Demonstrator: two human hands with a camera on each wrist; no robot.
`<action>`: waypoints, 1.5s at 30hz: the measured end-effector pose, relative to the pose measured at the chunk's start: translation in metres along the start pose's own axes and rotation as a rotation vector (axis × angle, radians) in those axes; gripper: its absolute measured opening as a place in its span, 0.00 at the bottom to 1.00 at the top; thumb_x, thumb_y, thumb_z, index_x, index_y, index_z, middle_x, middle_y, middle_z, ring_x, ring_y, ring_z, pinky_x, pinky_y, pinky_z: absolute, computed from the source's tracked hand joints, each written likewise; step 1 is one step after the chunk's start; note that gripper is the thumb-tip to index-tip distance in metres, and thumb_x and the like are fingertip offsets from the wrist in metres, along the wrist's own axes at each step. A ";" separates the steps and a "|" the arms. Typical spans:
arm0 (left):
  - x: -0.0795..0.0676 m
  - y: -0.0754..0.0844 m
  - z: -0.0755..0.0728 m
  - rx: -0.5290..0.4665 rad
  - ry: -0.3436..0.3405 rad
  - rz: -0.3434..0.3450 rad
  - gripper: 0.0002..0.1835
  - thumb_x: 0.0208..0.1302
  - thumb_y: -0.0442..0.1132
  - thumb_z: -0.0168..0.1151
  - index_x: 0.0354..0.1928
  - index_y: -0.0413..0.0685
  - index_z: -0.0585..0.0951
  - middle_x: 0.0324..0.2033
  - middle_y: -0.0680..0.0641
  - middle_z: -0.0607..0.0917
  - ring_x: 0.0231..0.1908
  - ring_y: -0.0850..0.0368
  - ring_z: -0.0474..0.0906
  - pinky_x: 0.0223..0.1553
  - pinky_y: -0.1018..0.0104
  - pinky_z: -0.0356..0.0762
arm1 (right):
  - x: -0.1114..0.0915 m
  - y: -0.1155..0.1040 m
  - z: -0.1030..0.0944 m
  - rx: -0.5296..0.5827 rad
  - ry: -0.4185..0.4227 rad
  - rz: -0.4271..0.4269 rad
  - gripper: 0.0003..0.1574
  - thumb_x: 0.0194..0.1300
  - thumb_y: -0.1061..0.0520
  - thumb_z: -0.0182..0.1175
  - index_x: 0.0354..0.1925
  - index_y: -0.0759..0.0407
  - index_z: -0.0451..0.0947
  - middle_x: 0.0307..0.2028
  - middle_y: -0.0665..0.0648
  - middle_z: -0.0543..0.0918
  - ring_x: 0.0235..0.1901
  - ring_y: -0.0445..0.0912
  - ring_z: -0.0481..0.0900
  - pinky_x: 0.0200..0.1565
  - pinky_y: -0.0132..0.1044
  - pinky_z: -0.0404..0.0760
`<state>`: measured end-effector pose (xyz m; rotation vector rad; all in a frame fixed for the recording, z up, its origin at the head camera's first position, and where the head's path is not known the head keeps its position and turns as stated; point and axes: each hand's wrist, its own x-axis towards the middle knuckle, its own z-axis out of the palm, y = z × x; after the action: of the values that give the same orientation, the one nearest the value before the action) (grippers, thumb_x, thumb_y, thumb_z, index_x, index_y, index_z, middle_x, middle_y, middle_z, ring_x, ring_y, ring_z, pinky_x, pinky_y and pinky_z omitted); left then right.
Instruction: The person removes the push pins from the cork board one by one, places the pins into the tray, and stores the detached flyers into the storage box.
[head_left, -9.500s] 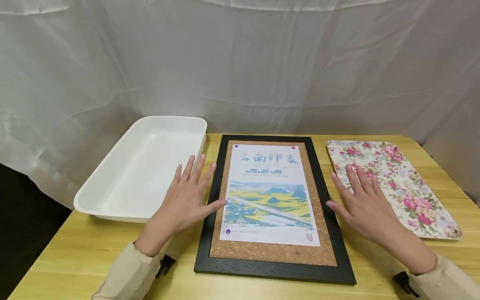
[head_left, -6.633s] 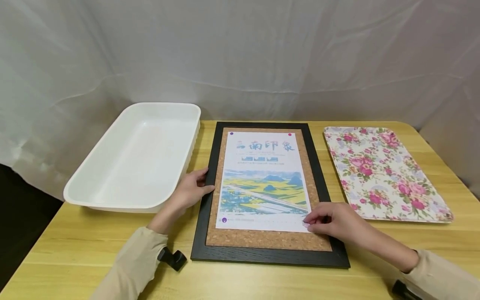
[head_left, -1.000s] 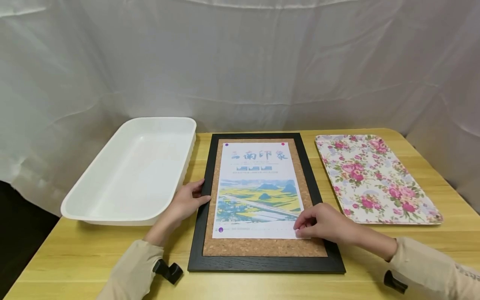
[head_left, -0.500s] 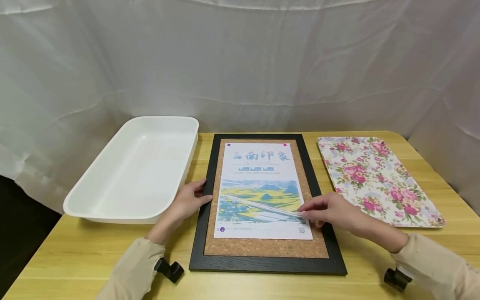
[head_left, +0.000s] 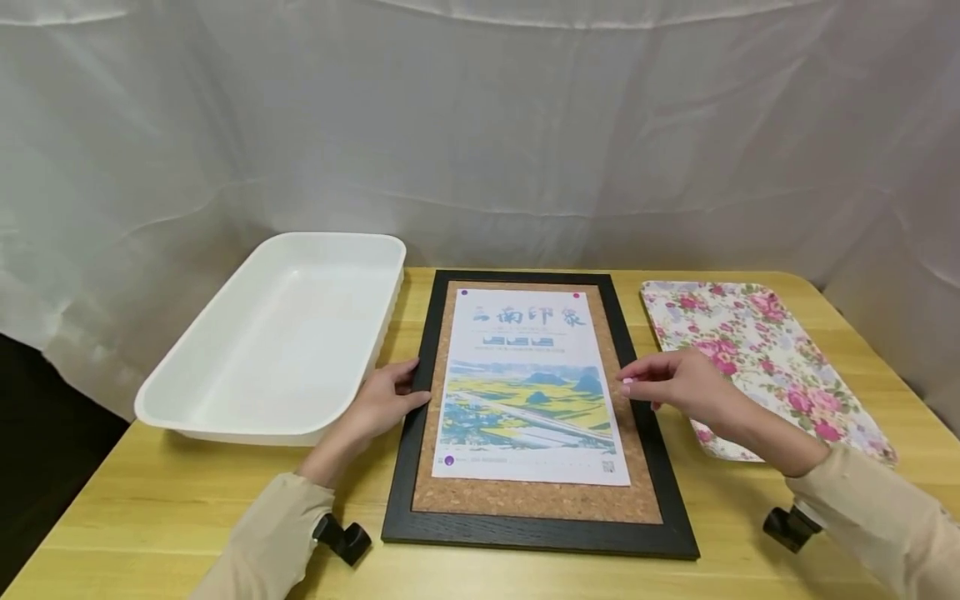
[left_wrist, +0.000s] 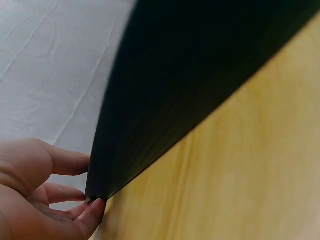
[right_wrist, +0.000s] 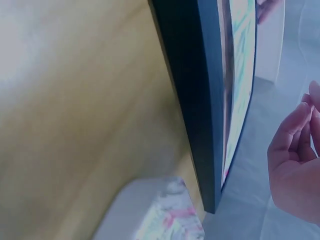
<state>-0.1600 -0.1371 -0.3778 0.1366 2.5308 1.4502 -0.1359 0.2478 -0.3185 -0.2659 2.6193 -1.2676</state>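
From the head view, my left hand (head_left: 371, 406) grips the near-middle of the left edge of the black-framed corkboard (head_left: 536, 497), thumb on top. My right hand (head_left: 693, 390) pinches a small pale pink piece (head_left: 627, 381) between thumb and forefinger, over the board's right border. Between my two sets of fingers lies the printed poster (head_left: 528, 387), flat on the cork. Beyond my fingertips, a purple pin (head_left: 464, 292) and a red pin (head_left: 576, 295) sit at its far corners; another purple pin (head_left: 449, 460) sits nearer me. The white tub (head_left: 277, 350) is left of my left fingers, the floral tray (head_left: 817, 404) behind my right fingers.

From the left wrist, my thumb and fingers close on the frame's edge from both sides.

From the right wrist, my fingertips meet, clear of the frame; I cannot tell here what they hold.
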 end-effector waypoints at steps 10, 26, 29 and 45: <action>0.001 0.001 0.001 0.010 0.010 0.009 0.34 0.67 0.31 0.60 0.71 0.32 0.58 0.58 0.33 0.74 0.55 0.42 0.73 0.49 0.55 0.76 | 0.017 0.005 -0.016 -0.044 0.031 -0.040 0.24 0.65 0.50 0.64 0.51 0.67 0.82 0.37 0.58 0.82 0.29 0.54 0.74 0.27 0.38 0.74; 0.000 0.000 0.002 -0.001 0.026 0.024 0.34 0.66 0.29 0.60 0.70 0.30 0.59 0.57 0.33 0.75 0.53 0.43 0.74 0.48 0.56 0.77 | 0.045 0.023 -0.030 -0.203 0.077 -0.077 0.22 0.68 0.52 0.61 0.52 0.68 0.80 0.41 0.60 0.83 0.33 0.51 0.74 0.32 0.40 0.79; 0.000 -0.001 0.002 0.002 0.026 0.017 0.34 0.66 0.29 0.60 0.71 0.30 0.59 0.57 0.33 0.75 0.54 0.43 0.74 0.48 0.56 0.77 | 0.050 0.030 -0.034 -0.231 0.123 -0.086 0.20 0.67 0.52 0.62 0.49 0.67 0.80 0.38 0.59 0.82 0.33 0.51 0.74 0.33 0.39 0.80; -0.001 0.000 0.003 0.010 0.043 0.007 0.34 0.65 0.30 0.61 0.70 0.31 0.60 0.57 0.33 0.75 0.54 0.42 0.74 0.48 0.55 0.77 | 0.062 0.043 -0.056 -0.285 0.163 -0.081 0.19 0.69 0.54 0.61 0.48 0.69 0.81 0.41 0.65 0.83 0.38 0.57 0.79 0.37 0.38 0.80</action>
<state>-0.1586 -0.1348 -0.3789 0.1173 2.5742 1.4590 -0.2139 0.3000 -0.3263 -0.3305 2.9573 -0.9713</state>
